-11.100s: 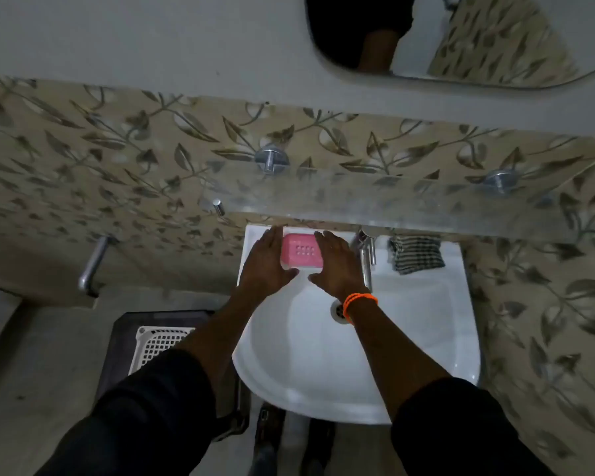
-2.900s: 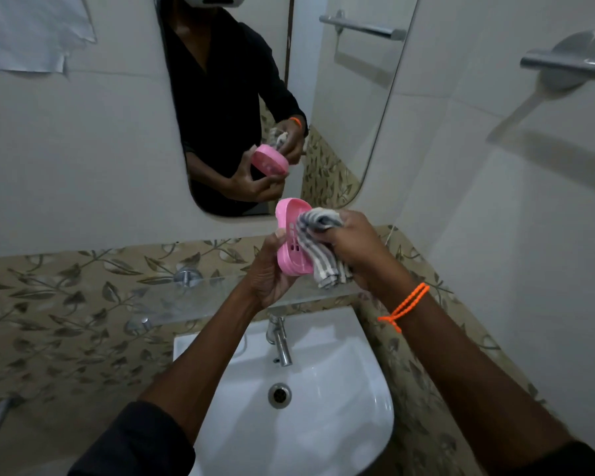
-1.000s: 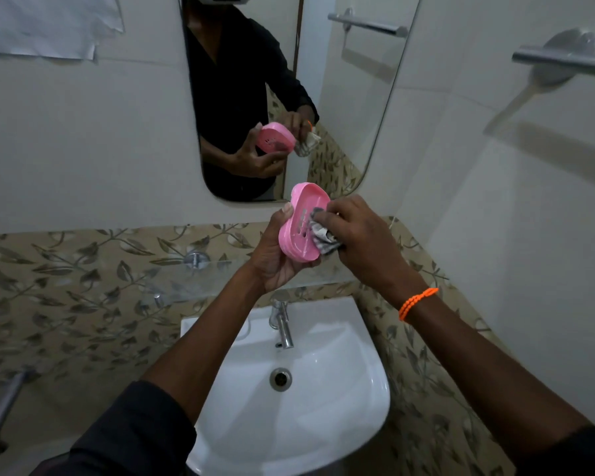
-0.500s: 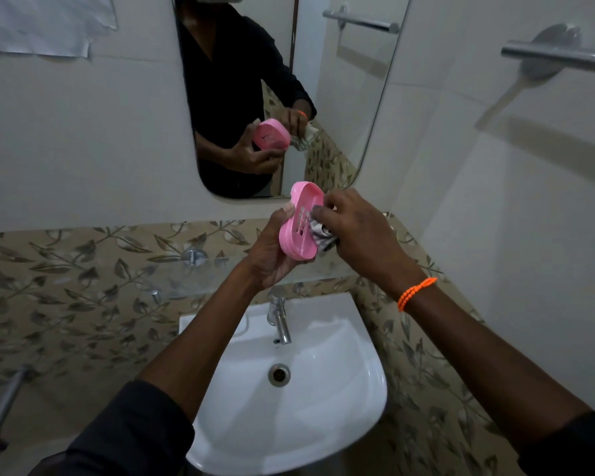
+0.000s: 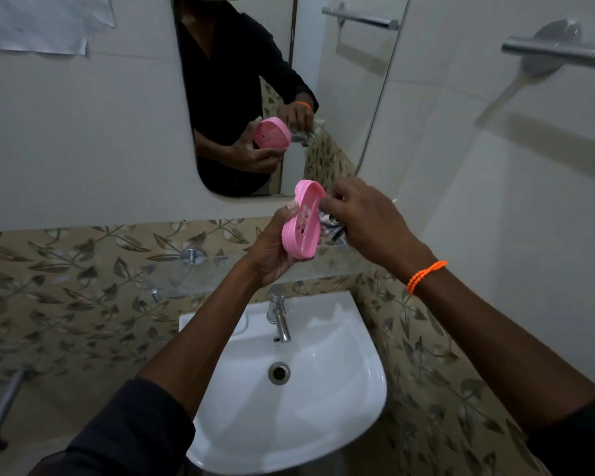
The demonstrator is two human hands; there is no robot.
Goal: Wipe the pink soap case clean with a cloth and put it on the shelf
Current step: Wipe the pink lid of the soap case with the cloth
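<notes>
My left hand point(image 5: 272, 249) grips the pink soap case point(image 5: 303, 221) from below and behind, holding it tilted on edge with its perforated inside facing right. My right hand point(image 5: 368, 221) pinches a bunched striped cloth point(image 5: 328, 225) against the case's right side; most of the cloth is hidden under my fingers. Both hands hover in front of the glass shelf point(image 5: 220, 273), which runs along the leaf-patterned tiles above the sink.
A white sink point(image 5: 340, 389) with a chrome tap point(image 5: 280, 321) lies below my hands. A mirror point(image 5: 351, 97) on the wall reflects me holding the case. A towel bar point(image 5: 560, 55) juts out at the upper right. A metal handle point(image 5: 4, 403) sits at lower left.
Over the last second the case stayed in my left hand, tipping slightly. My right hand shifted the cloth a little along the case's inner side. Both hands drifted slightly rightward.
</notes>
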